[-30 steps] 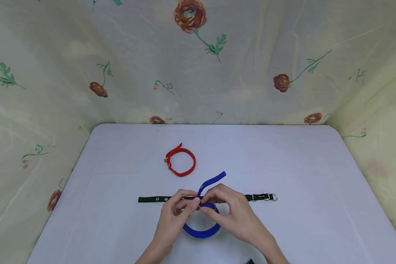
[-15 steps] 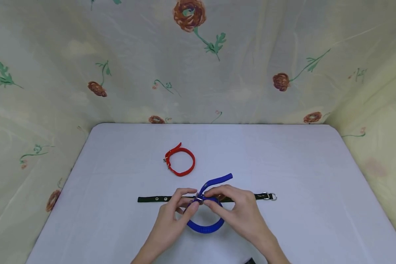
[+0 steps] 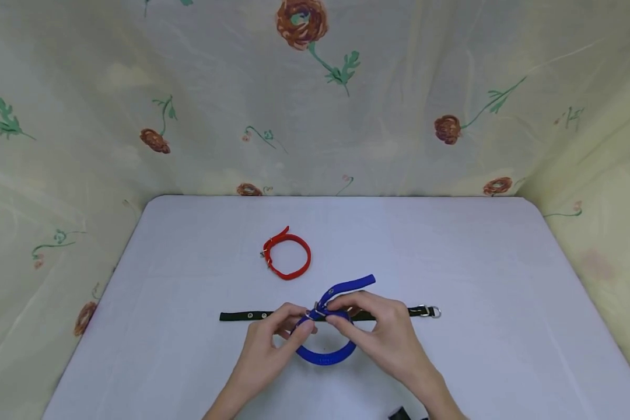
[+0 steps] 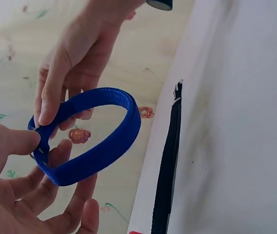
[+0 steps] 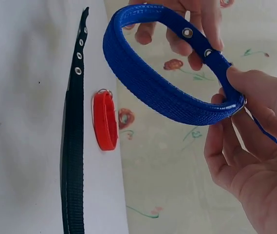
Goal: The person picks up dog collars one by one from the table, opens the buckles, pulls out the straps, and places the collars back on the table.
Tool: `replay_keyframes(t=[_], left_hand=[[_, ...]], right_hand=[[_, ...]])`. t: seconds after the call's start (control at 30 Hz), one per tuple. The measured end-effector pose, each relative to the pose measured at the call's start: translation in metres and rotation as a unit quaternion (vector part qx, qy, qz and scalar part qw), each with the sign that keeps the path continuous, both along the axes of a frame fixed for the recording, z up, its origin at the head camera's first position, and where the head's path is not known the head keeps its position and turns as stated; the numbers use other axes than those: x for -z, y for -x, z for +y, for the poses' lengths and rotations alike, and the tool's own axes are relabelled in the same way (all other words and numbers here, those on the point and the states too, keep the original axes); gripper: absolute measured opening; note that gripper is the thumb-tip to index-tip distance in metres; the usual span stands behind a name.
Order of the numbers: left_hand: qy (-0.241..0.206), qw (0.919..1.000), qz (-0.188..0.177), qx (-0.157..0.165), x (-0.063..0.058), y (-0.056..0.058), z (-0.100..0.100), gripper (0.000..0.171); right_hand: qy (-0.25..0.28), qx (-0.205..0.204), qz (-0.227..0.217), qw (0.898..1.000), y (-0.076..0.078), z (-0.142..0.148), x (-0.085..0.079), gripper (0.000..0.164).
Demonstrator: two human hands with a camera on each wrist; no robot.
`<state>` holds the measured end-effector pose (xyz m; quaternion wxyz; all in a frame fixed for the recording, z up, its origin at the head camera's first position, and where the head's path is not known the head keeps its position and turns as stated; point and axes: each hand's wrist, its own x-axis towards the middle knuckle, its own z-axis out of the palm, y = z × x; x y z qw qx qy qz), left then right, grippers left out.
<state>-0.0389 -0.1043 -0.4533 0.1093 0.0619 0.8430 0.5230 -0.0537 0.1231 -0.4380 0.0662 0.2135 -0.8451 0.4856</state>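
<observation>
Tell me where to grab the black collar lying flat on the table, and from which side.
Take the black collar at its bare left end, coming from above and the left. It lies flat and straight; its middle is covered by both hands working the blue collar, and the right end carries metal rings. A pinch across the strap's narrow width should probably lift it.

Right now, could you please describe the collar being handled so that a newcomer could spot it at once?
On the white table backed by a flowered cloth, look near the front edge, where the left hand and right hand meet. They pinch a blue woven collar curled into a loop. The black strap lies flat behind it, and the red collar sits untouched farther back.
</observation>
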Motion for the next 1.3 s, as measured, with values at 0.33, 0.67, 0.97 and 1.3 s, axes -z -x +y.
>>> replay_keyframes(t=[0.33,0.67,0.97,1.3], left_hand=[[0.011,0.9995,0.025,-0.017,0.0002,0.0007,0.0018,0.024],[0.012,0.9996,0.004,-0.024,0.0051,-0.0016,-0.0013,0.022],[-0.005,0.9999,0.008,-0.009,0.0059,-0.0022,0.0012,0.021],[-0.036,0.9989,0.022,-0.021,0.0013,-0.003,0.0047,0.019]], right_hand=[[-0.013,0.007,0.007,1.0,-0.0007,0.0003,0.0005,0.018],[-0.005,0.061,0.039,0.997,0.0019,0.006,-0.0009,0.021],[0.012,0.042,0.023,0.999,0.0012,0.0043,-0.0003,0.022],[0.082,-0.017,-0.091,0.992,0.0002,0.0023,0.0001,0.014]])
